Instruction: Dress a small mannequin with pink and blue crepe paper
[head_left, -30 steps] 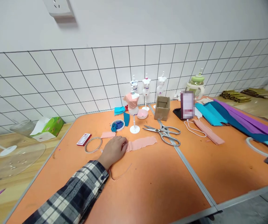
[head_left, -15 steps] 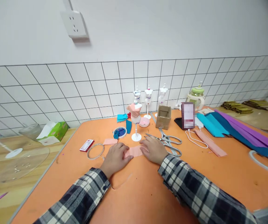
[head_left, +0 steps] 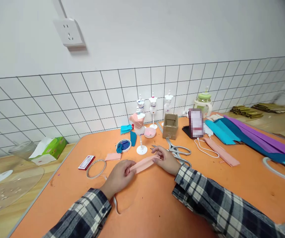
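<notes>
A strip of pink crepe paper (head_left: pixel 144 164) is stretched between my two hands, just above the orange table (head_left: pixel 162 198). My left hand (head_left: pixel 120 174) pinches its left end, and my right hand (head_left: pixel 166 160) pinches the right end between thumb and fingers. Behind the strip stands a small white mannequin (head_left: pixel 140 129) on a round base, its chest wrapped in pink material. Metal scissors (head_left: pixel 179 152) lie just behind my right hand. A folded pink piece (head_left: pixel 113 156) and a thin ring (head_left: pixel 96 169) rest near my left hand.
A cardboard box (head_left: pixel 170 126), a pink bowl (head_left: pixel 149 132) and more mannequins (head_left: pixel 153 104) stand at the back. Toward the right are a propped phone (head_left: pixel 196 123) with a white cable, a bottle (head_left: pixel 203 101) and purple paper (head_left: pixel 259 134). A red-and-white box (head_left: pixel 86 162) lies left.
Both hands have closed on the pink strip's ends and lifted it from the table; it now slants up to the right. My left hand has shifted slightly left and nearer, and the view has shifted.
</notes>
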The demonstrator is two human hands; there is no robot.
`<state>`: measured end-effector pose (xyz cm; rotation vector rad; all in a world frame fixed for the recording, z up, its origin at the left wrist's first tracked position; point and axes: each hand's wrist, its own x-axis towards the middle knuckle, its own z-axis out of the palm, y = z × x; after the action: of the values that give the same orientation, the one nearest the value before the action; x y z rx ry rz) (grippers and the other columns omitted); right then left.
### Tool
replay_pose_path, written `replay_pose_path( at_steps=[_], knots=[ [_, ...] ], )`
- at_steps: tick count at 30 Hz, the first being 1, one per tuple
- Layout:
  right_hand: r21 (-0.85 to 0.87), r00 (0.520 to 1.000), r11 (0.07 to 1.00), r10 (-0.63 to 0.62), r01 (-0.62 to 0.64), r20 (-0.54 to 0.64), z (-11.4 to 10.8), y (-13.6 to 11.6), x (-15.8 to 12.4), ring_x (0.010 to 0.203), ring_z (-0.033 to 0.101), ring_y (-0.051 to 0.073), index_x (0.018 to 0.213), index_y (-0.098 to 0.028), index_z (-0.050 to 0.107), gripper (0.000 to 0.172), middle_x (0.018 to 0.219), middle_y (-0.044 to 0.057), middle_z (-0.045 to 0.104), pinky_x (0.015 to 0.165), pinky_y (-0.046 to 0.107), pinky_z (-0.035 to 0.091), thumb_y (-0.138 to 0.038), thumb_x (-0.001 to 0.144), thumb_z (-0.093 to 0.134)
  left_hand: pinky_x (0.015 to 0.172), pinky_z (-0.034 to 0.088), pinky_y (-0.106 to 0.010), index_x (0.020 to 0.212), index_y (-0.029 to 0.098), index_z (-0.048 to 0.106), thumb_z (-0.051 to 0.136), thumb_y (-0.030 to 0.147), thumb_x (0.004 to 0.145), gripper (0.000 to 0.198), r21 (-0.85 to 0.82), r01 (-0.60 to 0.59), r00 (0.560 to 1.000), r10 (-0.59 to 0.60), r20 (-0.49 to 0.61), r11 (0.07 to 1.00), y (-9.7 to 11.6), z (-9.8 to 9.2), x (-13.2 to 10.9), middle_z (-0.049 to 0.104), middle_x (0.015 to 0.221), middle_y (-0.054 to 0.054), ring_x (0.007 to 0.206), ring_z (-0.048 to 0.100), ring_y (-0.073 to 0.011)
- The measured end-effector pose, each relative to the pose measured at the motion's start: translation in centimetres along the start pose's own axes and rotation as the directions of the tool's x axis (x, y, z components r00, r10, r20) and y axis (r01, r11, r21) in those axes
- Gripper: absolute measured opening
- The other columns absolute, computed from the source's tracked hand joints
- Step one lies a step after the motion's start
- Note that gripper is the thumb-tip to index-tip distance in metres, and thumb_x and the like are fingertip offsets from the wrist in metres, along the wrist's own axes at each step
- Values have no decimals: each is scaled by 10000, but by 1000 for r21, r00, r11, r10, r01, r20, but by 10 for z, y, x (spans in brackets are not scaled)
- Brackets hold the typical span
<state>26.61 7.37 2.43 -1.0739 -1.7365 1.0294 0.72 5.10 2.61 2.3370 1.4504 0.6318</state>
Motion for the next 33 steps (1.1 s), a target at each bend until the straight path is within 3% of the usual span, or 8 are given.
replay_pose_path(
  at_steps=[6,11,15,19,24,28,30,33],
  knots=[
    [241,996,970,3,19,-91,-4,6,7,688,506,131,1042,-206,527,351,811,-19,548,677,270,415,-288,722,646,722,476,-320,816,205,590,543,398,864,204,-81,34,997,-40,-72,996,3,-3,1,649,839,-34,800,604,-210],
    [190,992,982,22,1,-121,-15,11,10,802,545,162,1025,-200,553,358,877,13,567,743,293,427,-286,688,640,616,471,-291,826,201,564,489,371,863,189,-234,93,995,-84,46,968,0,-5,-1,595,666,14,641,577,-181],
    [259,991,966,45,-11,-126,-23,9,8,694,507,147,1091,-220,532,417,820,-6,534,638,268,404,-300,686,593,857,505,-390,973,196,650,476,189,790,252,36,31,999,-30,-42,999,-4,-7,1,704,934,-67,929,647,-257],
    [149,991,980,-132,133,-19,-20,-5,-2,809,531,171,1000,-209,610,343,908,31,597,747,294,420,-206,660,561,1146,188,-627,1346,227,541,500,89,723,639,378,-94,977,158,-141,921,7,-12,-4,475,1484,-127,1423,309,-390],
    [316,962,937,-213,152,170,-3,-23,-12,699,488,147,971,-189,660,318,820,22,577,637,251,381,-200,662,587,1188,183,-545,1573,200,101,488,156,824,844,99,-317,948,318,5,943,29,-10,-15,261,1609,-142,1482,206,-324],
    [576,985,815,-143,64,92,-5,-23,-11,615,452,119,944,-175,665,316,728,-1,537,570,222,345,-237,636,637,1173,179,-572,1105,179,650,583,404,883,323,-17,-340,933,339,122,940,31,-7,-12,692,1097,-115,1095,606,-283],
    [672,998,740,-59,28,23,-14,-17,-7,579,448,108,956,-179,656,336,695,-15,515,550,218,345,-238,625,644,1177,181,-546,788,187,643,550,372,912,242,-59,-349,924,354,144,935,30,-8,-9,682,827,-43,878,640,-207],
    [705,997,709,36,24,-70,-26,-3,1,557,461,97,969,-176,636,365,680,-29,497,533,210,355,-226,608,650,1146,283,-480,738,189,596,537,338,916,240,-137,-342,932,354,80,930,28,-9,-7,673,832,-43,917,633,-203]
  ],
)
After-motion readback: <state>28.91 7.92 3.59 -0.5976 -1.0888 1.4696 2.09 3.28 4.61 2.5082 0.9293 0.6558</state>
